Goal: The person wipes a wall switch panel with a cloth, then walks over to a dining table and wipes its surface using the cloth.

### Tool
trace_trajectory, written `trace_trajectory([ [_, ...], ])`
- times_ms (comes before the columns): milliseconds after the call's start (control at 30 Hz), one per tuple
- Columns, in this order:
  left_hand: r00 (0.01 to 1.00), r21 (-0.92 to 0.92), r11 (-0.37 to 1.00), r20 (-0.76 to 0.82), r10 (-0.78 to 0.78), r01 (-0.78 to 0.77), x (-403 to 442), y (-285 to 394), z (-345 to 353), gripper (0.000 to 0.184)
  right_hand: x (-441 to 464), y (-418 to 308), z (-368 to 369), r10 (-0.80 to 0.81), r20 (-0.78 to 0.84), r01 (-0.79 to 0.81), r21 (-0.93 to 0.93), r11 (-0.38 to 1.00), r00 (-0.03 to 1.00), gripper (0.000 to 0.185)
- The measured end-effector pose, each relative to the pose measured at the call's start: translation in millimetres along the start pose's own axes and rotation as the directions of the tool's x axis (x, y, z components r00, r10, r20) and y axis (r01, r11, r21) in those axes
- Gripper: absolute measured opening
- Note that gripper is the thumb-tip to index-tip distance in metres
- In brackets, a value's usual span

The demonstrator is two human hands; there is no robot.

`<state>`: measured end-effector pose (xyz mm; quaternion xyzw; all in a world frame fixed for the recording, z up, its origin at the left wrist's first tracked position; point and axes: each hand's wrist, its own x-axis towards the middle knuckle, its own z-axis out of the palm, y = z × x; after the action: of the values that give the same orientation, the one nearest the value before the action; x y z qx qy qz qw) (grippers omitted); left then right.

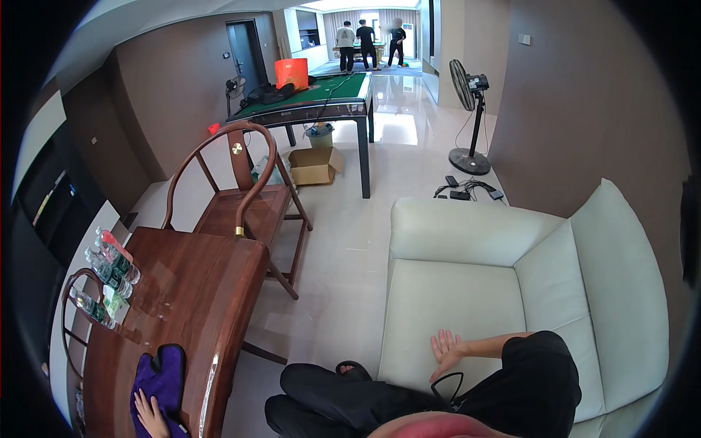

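My left hand (150, 415) lies flat with its fingers spread on a purple cloth (169, 379), which rests on the near part of the brown wooden table (197, 292). On the other side, my right hand (447, 352) is open, palm and fingers against the seat of the pale sofa (456, 292), holding nothing. A thin black loop (447, 387) is beside it, near my dark clothing. Several bottles (109, 270) and a small green-and-white packet (116, 303) stand at the table's left edge.
A wooden armchair (237, 208) stands beyond the table. Farther off are a green-topped table (332, 87) with an orange container (292, 74), a cardboard box (312, 166), a standing fan (475, 109) and cables (467, 191) on the floor. Three people (366, 44) stand at the back.
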<state>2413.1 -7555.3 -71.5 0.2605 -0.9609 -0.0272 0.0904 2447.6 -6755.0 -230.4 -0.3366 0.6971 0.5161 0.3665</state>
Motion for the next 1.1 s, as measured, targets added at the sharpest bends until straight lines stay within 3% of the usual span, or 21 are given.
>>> trace_trajectory([
  [67, 1.000, -0.010, 1.000, -0.004, 0.002, -0.002, -3.0, 4.5, -5.8, 0.058, -3.8, 1.9, -3.3, -0.024, -0.091, -0.018, -0.433, 0.901, 0.996, 0.137],
  [100, 0.999, -0.008, 0.999, -0.006, 0.044, -0.044, -10.0, 14.2, -15.1, 0.061, 8.8, -7.5, 5.1, -0.023, -0.088, -0.018, -0.431, 0.902, 0.996, 0.137],
  [133, 0.996, -0.005, 0.996, -0.008, 0.085, -0.085, -15.5, 22.4, -23.1, 0.064, 32.8, -24.5, 19.2, 0.081, -0.106, -0.074, 0.073, 0.995, 0.991, 0.129],
  [167, 0.996, -0.006, 0.996, -0.005, 0.088, -0.088, -18.4, 28.6, -28.4, 0.064, 57.8, -40.9, 34.5, 0.181, -0.070, -0.112, 0.556, 0.823, 0.981, 0.123],
  [200, 0.996, -0.014, 0.996, 0.001, 0.090, -0.090, -20.8, 33.7, -33.3, 0.064, 80.8, -53.6, 48.9, 0.179, -0.067, -0.112, 0.558, 0.822, 0.981, 0.123],
  [267, 0.996, -0.021, 0.995, 0.009, 0.094, -0.094, -22.8, 35.9, -35.5, 0.065, 112.2, -71.7, 68.7, 0.233, -0.090, -0.199, 0.286, 0.937, 0.968, 0.124],
  [300, 0.996, -0.023, 0.996, 0.012, 0.089, -0.089, -22.9, 36.2, -35.3, 0.065, 93.4, -62.4, 57.8, 0.233, -0.089, -0.199, 0.287, 0.937, 0.968, 0.124],
  [367, 0.996, -0.025, 0.996, 0.013, 0.084, -0.084, -16.3, 27.0, -25.7, 0.066, 13.2, -15.8, 5.6, 0.094, 0.027, -0.092, 0.565, 0.820, 0.995, 0.125],
  [400, 0.999, -0.020, 0.999, 0.002, 0.043, -0.043, -4.8, 10.2, -9.4, 0.062, 16.8, -19.0, 7.5, 0.095, 0.028, -0.094, 0.565, 0.820, 0.995, 0.125],
  [467, 1.000, -0.017, 1.000, -0.007, -0.001, 0.001, 2.7, -2.2, 2.1, 0.058, 24.4, -26.8, 12.3, 0.164, 0.007, -0.108, 0.781, 0.615, 0.987, 0.127],
  [600, 1.000, -0.016, 1.000, -0.014, 0.009, -0.009, 4.5, -7.4, 5.7, 0.058, 22.4, -28.0, 11.9, 0.191, -0.005, -0.099, 0.841, 0.532, 0.982, 0.129],
  [667, 1.000, -0.013, 1.000, -0.018, 0.011, -0.011, 4.3, -6.8, 5.0, 0.058, 21.2, -24.1, 11.4, 0.156, -0.017, -0.064, 0.862, 0.503, 0.988, 0.142],
  [867, 1.000, -0.001, 1.000, -0.014, -0.008, 0.008, -0.9, 3.4, -1.5, 0.058, 21.0, -22.1, 9.0, 0.117, 0.017, -0.084, 0.795, 0.601, 0.993, 0.142],
  [1100, 1.000, -0.004, 1.000, -0.012, 0.003, -0.003, 2.7, -3.7, 1.8, 0.058, 19.2, -23.0, 8.5, 0.143, -0.001, -0.076, 0.844, 0.531, 0.990, 0.143],
])
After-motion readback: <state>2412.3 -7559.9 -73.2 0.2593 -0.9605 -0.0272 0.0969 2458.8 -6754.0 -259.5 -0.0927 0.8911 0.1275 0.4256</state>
